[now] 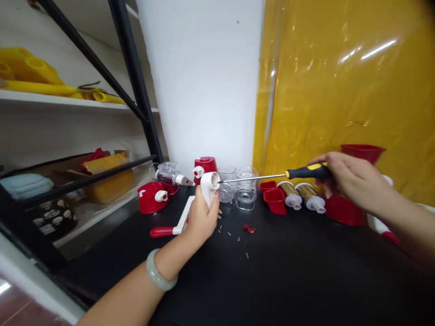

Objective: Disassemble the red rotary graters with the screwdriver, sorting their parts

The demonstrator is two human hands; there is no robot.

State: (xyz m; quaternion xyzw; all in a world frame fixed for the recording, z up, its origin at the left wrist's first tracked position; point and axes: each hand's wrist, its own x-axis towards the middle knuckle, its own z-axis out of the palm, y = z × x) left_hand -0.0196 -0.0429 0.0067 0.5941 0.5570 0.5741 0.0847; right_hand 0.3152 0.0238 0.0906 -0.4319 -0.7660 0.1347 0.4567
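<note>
My left hand (203, 216) is wrapped round a white plastic part (208, 186) with a round opening, holding it up above the black table. A white crank handle (185, 215) with a red grip (162, 232) shows beside that hand; whether it joins the held part is hidden. In my right hand (350, 174) is a screwdriver (302, 172) with a black and yellow handle, held level. Its long shaft points left, and the tip meets the opening of the white part. Small screws (229, 234) and a little red piece (249, 229) lie on the table below.
Red housings (151, 199), clear plastic containers (245, 192), red hoppers (274, 199) and grater drums (310, 197) line the back of the table (288, 271). A larger red body (343, 210) stands at right. A black-framed shelf (136, 90) rises at left.
</note>
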